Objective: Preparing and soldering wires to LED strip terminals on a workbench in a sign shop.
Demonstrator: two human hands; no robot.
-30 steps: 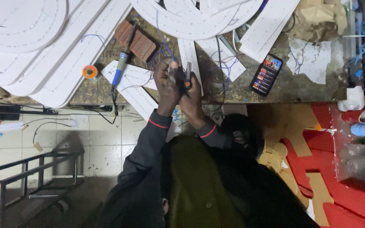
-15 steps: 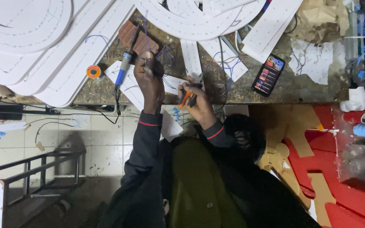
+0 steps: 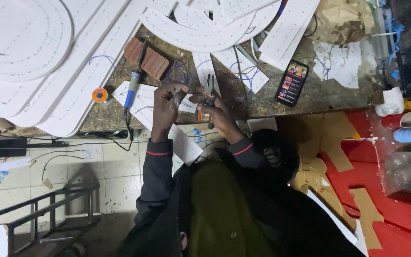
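Nearest the camera are the person's dark jacket sleeves with red-edged cuffs, reaching up to a worn, speckled workbench (image 3: 262,102). The right hand (image 3: 217,112) is closed around a pair of pliers (image 3: 209,97) with orange and black handles; the metal nose points away from the body, toward the white strips above. The left hand (image 3: 167,102) sits just beside it with the fingers curled in, pinching a thin wire (image 3: 185,95) near the tip of the pliers; the wire is too fine to follow far. Both hands hover over the front edge of the bench, above a white strip (image 3: 143,97) with blue wire looped across it.

Just left of the left hand lies a soldering iron (image 3: 133,85) with a blue handle, its black cord dropping over the bench edge. Left of that sits a small orange spool (image 3: 100,95). Behind the iron rests a brown ridged block (image 3: 151,59).

To the right, well apart from the hands, a phone (image 3: 291,83) lies with its screen lit. Further back, large white curved panels (image 3: 24,43) with rows of small dots cover the bench, and crumpled brown paper (image 3: 343,19) lies in the far right corner.
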